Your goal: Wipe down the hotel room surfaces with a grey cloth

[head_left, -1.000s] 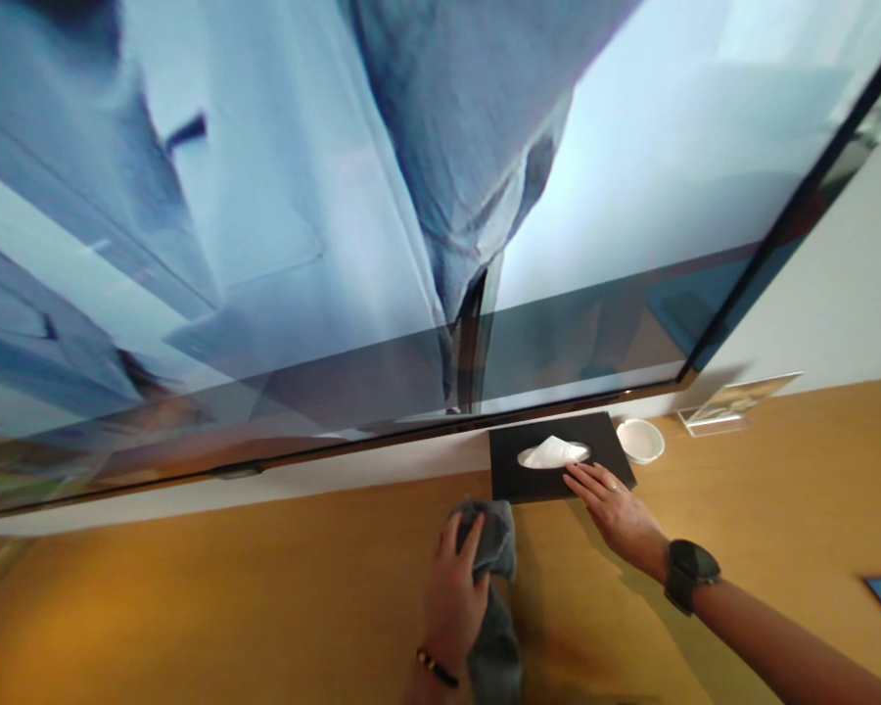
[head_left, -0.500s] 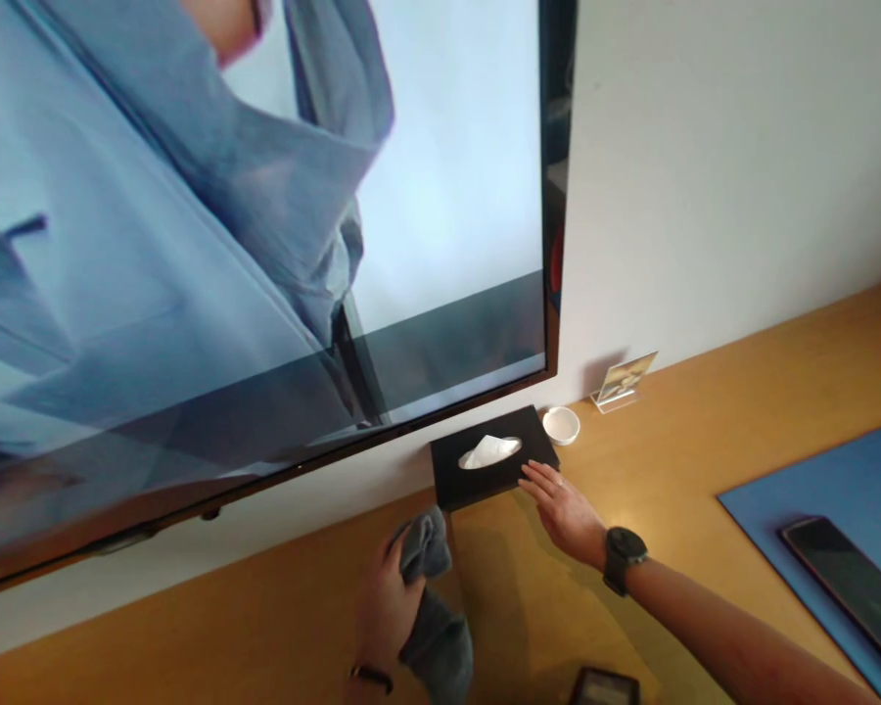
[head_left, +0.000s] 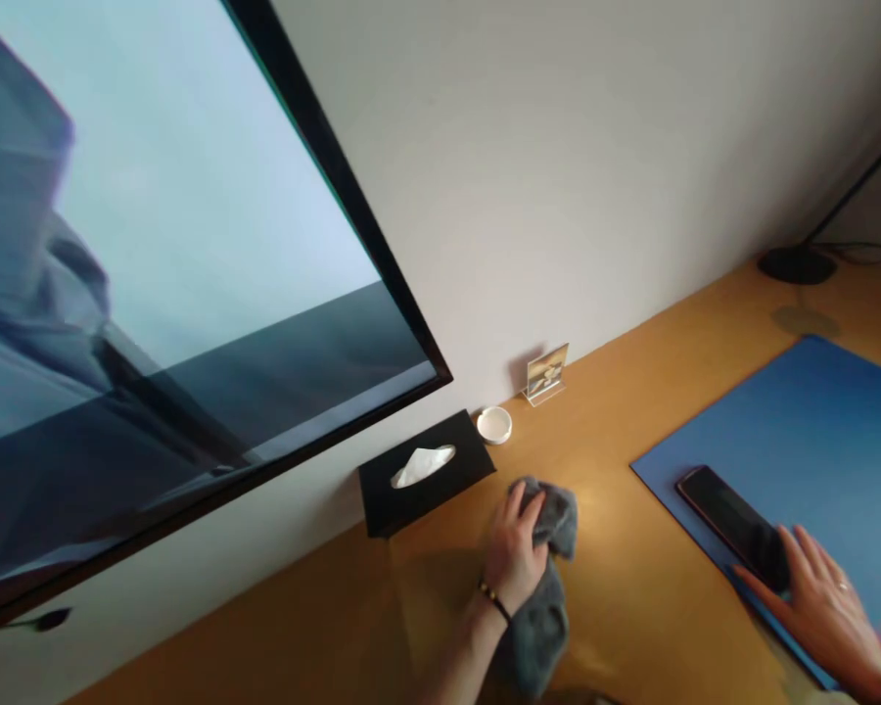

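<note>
My left hand [head_left: 515, 553], with a dark beaded bracelet at the wrist, is closed on a grey cloth [head_left: 543, 627] on the wooden table, right of the black tissue box [head_left: 433, 504]. Part of the cloth hangs down past the hand toward the bottom of the view. At the lower right, my right hand [head_left: 826, 607] has its fingers spread over the blue mat [head_left: 800, 421], at the near end of a dark phone [head_left: 734, 519]. Its fingers reach the phone's edge; whether they grip it I cannot tell.
A small white dish [head_left: 494, 425] and a clear stand with a picture [head_left: 545, 374] sit by the wall. A large screen [head_left: 323, 294] fills the upper left. A black lamp base [head_left: 797, 264] stands at the back right.
The view has turned right. My right hand has left the tissue box and moved to the phone on the mat. My left hand has brought the cloth right, onto the table beside the box.
</note>
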Motion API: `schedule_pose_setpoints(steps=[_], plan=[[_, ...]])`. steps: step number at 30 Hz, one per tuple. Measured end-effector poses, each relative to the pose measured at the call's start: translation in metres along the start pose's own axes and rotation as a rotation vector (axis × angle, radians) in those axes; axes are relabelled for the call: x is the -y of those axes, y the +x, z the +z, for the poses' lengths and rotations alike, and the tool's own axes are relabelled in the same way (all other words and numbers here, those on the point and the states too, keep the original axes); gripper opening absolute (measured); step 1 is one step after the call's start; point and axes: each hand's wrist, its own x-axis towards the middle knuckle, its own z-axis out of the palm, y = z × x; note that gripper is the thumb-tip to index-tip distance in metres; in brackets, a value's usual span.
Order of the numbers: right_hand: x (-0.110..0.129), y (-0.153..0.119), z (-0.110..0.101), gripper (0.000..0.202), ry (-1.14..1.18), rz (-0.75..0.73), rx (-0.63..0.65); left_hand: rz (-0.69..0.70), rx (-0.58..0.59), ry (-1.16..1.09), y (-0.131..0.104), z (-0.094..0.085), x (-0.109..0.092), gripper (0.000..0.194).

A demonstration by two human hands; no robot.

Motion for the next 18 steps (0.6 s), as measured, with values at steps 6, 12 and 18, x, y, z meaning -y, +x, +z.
schedule_pose_setpoints(steps=[6, 12, 18], plan=[[0.003, -0.011, 0.024, 0.103, -0.005, 0.085, -0.058, -0.006, 0.038, 0.132, 0.145, -0.007, -0.030, 0.062], [0.015, -0.006, 0.025, 0.097, -0.044, 0.125, -0.046, 0.169, 0.090, 0.220, 0.099, 0.073, -0.073, 0.070], [0.022, -0.005, 0.028, 0.093, -0.001, 0.162, -0.053, 0.397, 0.283, 0.140, -0.010, 0.108, -0.118, 0.069]])
